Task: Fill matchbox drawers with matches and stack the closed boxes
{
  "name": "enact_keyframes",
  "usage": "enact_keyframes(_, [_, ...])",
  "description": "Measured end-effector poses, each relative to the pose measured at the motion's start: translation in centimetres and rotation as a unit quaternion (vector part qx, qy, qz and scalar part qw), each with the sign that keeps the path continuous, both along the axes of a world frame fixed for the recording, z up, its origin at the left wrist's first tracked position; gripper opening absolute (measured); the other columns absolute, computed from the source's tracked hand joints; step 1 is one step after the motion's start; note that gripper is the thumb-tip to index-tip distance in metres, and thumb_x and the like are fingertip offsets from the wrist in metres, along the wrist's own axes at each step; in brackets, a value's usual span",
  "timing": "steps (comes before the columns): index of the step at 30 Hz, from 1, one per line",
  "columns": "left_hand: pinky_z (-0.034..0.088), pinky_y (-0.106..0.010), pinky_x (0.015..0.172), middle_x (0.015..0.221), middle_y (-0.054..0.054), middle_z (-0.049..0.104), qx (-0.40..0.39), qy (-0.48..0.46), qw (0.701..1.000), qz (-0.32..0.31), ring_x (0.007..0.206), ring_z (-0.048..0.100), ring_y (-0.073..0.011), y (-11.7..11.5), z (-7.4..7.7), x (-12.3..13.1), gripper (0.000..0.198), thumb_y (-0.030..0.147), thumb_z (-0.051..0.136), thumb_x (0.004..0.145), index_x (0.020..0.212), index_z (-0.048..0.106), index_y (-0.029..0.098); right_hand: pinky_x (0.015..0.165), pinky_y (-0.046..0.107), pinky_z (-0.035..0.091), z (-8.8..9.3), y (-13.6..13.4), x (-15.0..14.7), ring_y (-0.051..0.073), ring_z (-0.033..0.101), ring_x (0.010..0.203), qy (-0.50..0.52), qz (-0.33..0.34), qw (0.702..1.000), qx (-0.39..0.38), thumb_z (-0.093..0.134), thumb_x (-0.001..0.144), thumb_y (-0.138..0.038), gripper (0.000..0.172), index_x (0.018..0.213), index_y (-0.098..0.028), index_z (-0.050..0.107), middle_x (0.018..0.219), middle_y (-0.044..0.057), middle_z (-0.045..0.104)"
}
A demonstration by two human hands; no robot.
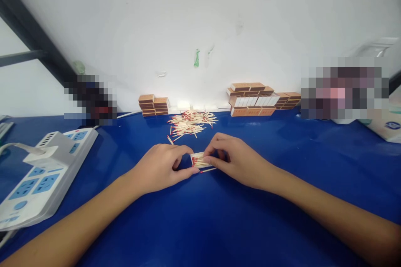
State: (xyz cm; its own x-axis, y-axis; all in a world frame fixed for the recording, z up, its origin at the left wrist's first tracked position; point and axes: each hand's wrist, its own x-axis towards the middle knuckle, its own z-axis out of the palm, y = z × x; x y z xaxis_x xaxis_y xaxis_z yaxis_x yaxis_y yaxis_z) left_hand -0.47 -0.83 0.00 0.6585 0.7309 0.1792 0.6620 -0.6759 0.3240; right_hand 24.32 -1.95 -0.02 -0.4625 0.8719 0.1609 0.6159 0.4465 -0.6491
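Note:
A small white matchbox tray [192, 157] lies on the blue table, with red-tipped matches [199, 162] inside it. My left hand [163, 166] grips the tray's left end between thumb and fingers. Over its right end, my right hand [230, 157] has thumb and fingertips closed together at the matches; whether they pinch a match or the tray wall is hidden. One loose match [208, 170] rests on the table just in front of the tray. Behind the hands spreads a loose pile of matches [189, 125].
Stacked matchboxes stand along the wall, a small stack [153, 105] at left and a larger stack [252, 100] at right. White trays [203, 108] lie between them. At far left sits a power strip [46, 179] with a plugged-in adapter. A white package [387, 121] is at far right.

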Motion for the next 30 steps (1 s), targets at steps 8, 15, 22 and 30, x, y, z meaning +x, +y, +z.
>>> enact_keyframes(8, [0.032,-0.026,0.055,0.063,0.006,0.057,-0.004,0.003,1.0,-0.005,0.055,0.053,-0.0115,-0.2,0.1,0.2,0.032,0.051,0.067,0.095,0.114,0.071,0.025,0.067,0.028,0.043,-0.2,-0.3,-0.5,0.013,0.057,0.074,-0.009,-0.007,1.0,0.001,0.063,0.099,-0.028,0.015,0.089,-0.02,0.071,0.088,0.001,0.062])
enact_keyframes(15, [0.035,-0.025,0.055,0.064,0.005,0.058,0.008,0.001,1.0,-0.02,0.055,0.053,-0.0113,-0.6,0.3,0.3,0.031,0.049,0.065,0.096,0.111,0.072,0.023,0.067,0.028,0.044,-0.2,-0.4,-0.4,0.013,0.057,0.076,-0.024,0.01,0.999,0.029,0.067,0.097,-0.026,0.009,0.091,-0.02,0.07,0.093,0.002,0.062])
enact_keyframes(22, [0.035,-0.025,0.056,0.065,0.006,0.06,0.003,0.005,1.0,-0.013,0.056,0.054,-0.0118,-0.6,0.3,0.3,0.032,0.047,0.067,0.095,0.117,0.07,0.024,0.069,0.029,0.043,0.3,0.0,0.5,0.014,0.057,0.078,-0.052,0.006,0.993,0.105,0.064,0.099,-0.025,0.007,0.097,-0.02,0.069,0.097,0.003,0.061])
enact_keyframes(30, [0.034,-0.025,0.055,0.064,0.006,0.059,0.0,0.0,1.0,-0.011,0.055,0.053,-0.0114,-0.4,0.2,0.1,0.032,0.047,0.067,0.094,0.115,0.071,0.023,0.069,0.028,0.042,0.1,0.7,0.7,0.014,0.058,0.077,-0.057,0.004,0.996,0.066,0.065,0.099,-0.027,0.012,0.09,-0.021,0.071,0.088,0.002,0.064])
